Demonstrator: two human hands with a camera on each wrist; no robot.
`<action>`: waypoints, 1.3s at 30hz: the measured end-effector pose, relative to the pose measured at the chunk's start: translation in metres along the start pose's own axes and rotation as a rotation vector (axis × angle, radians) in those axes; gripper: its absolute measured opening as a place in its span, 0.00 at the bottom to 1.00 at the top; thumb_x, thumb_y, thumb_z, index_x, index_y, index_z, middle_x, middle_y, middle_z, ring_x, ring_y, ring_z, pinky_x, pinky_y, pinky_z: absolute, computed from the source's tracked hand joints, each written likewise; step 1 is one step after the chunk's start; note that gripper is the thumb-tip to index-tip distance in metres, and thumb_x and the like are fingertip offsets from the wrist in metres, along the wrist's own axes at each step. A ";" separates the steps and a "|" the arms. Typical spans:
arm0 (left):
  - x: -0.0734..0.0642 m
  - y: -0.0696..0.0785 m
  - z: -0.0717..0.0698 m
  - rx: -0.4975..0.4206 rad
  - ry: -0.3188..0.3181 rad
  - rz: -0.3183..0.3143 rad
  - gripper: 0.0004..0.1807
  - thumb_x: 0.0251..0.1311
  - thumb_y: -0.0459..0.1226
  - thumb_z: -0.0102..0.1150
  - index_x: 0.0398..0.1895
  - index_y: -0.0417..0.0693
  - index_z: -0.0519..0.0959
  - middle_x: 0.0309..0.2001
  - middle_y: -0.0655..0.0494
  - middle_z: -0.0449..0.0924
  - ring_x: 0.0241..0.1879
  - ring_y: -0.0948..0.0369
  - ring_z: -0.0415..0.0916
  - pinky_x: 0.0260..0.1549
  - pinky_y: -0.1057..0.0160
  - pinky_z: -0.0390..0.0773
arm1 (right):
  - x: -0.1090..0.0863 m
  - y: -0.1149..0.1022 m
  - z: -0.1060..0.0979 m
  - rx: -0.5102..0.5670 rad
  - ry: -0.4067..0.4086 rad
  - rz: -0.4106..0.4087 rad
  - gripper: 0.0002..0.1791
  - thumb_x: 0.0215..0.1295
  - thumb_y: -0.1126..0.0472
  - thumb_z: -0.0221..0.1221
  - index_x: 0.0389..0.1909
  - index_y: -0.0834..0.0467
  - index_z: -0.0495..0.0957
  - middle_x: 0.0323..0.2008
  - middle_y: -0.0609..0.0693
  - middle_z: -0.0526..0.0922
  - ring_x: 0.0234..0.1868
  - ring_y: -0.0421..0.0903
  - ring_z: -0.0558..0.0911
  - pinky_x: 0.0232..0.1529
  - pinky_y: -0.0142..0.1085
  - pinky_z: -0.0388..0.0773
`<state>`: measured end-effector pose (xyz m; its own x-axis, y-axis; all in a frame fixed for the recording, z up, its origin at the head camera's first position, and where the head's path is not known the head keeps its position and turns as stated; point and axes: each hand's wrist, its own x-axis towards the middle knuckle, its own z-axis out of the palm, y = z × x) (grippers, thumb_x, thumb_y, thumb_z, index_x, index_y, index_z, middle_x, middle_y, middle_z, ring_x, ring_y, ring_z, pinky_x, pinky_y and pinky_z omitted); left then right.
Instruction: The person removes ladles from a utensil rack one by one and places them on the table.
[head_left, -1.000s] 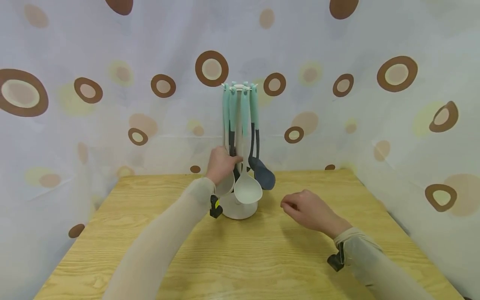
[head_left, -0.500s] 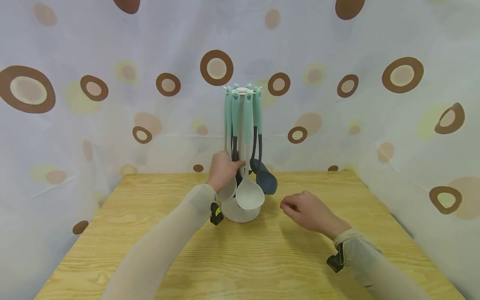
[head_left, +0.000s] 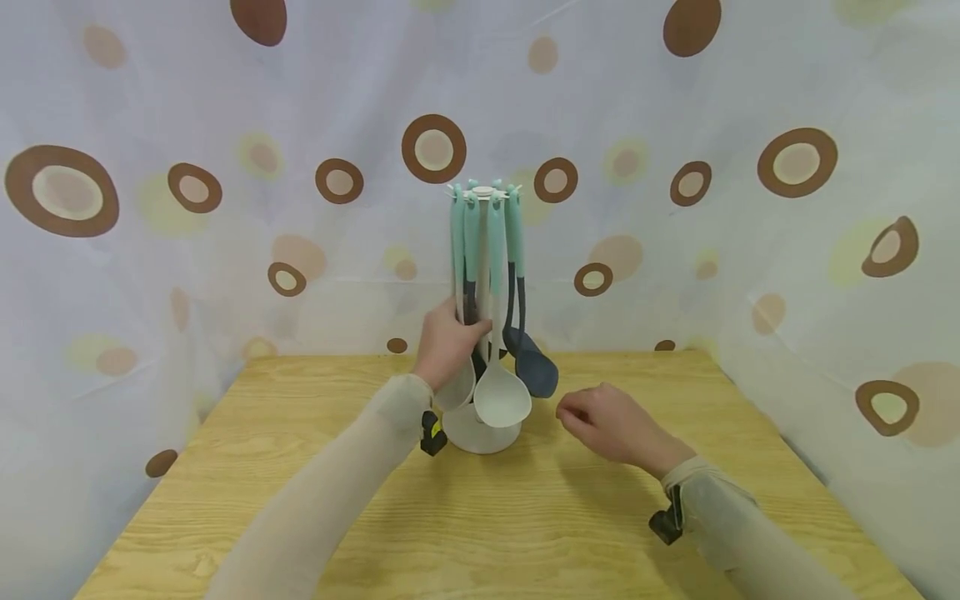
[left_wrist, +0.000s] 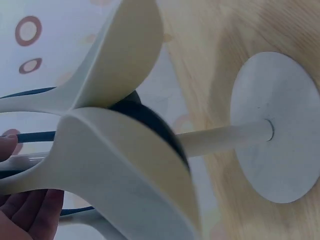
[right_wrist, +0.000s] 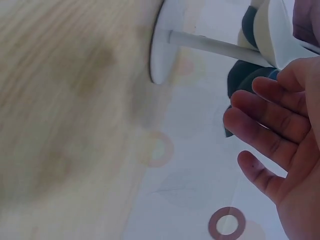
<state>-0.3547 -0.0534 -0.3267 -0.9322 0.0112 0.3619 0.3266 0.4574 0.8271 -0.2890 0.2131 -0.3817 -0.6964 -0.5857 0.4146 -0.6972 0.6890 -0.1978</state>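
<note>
A white utensil stand (head_left: 480,442) stands upright, hung with several utensils that have mint-green handles. My left hand (head_left: 444,342) grips its pole low down among them, the thumb across the front. In the left wrist view the pole (left_wrist: 220,139) runs down to a round base (left_wrist: 277,170). A white ladle (head_left: 502,398) hangs at the front, and a second white bowl-shaped utensil (head_left: 457,390) is partly behind my left wrist. Dark blue-grey utensils (head_left: 537,372) hang on the right. My right hand (head_left: 611,425) is right of the stand, holding nothing, fingers loosely curled.
The stand rests on a light wooden table (head_left: 390,517). Behind it and along the sides hangs a pale curtain (head_left: 360,75) printed with brown rings. Each wrist wears a small black camera.
The stand has shifted slightly toward me, with my left hand staying on it and its utensils moving along. My right hand keeps nearly the same place. The head view has tilted a little.
</note>
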 end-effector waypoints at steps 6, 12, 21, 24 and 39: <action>0.002 0.003 -0.003 0.047 0.013 0.013 0.11 0.62 0.42 0.66 0.38 0.45 0.78 0.41 0.51 0.83 0.40 0.56 0.80 0.39 0.56 0.82 | 0.028 -0.009 -0.014 -0.046 0.019 0.104 0.08 0.73 0.57 0.55 0.37 0.49 0.83 0.20 0.37 0.75 0.19 0.34 0.69 0.26 0.33 0.68; 0.004 0.002 -0.003 0.066 -0.006 0.020 0.12 0.65 0.43 0.63 0.30 0.45 0.75 0.31 0.52 0.77 0.33 0.56 0.74 0.30 0.61 0.75 | 0.061 -0.013 -0.022 -0.003 0.050 0.181 0.19 0.74 0.52 0.55 0.59 0.56 0.77 0.40 0.47 0.86 0.28 0.38 0.77 0.31 0.37 0.76; 0.002 0.003 0.000 0.107 -0.034 0.032 0.13 0.65 0.45 0.64 0.31 0.46 0.78 0.30 0.54 0.79 0.30 0.58 0.74 0.28 0.63 0.75 | 0.085 -0.018 -0.017 0.050 0.068 0.219 0.18 0.76 0.49 0.55 0.56 0.57 0.77 0.42 0.51 0.86 0.33 0.45 0.81 0.37 0.44 0.80; 0.002 0.004 0.001 0.123 -0.040 0.045 0.13 0.66 0.46 0.63 0.31 0.47 0.77 0.30 0.54 0.79 0.29 0.58 0.74 0.27 0.64 0.75 | 0.089 -0.017 -0.016 0.034 0.093 0.234 0.17 0.75 0.49 0.55 0.52 0.57 0.79 0.40 0.51 0.87 0.32 0.45 0.82 0.36 0.43 0.80; 0.002 0.000 -0.003 0.149 -0.032 0.051 0.13 0.65 0.46 0.65 0.33 0.45 0.79 0.31 0.52 0.83 0.28 0.58 0.76 0.27 0.62 0.76 | 0.099 -0.018 -0.013 0.047 0.224 0.231 0.11 0.74 0.58 0.54 0.32 0.57 0.79 0.18 0.48 0.77 0.17 0.44 0.72 0.21 0.37 0.69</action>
<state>-0.3561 -0.0563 -0.3249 -0.9201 0.0650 0.3863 0.3494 0.5823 0.7341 -0.3432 0.1480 -0.3256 -0.7860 -0.3044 0.5381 -0.5362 0.7690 -0.3481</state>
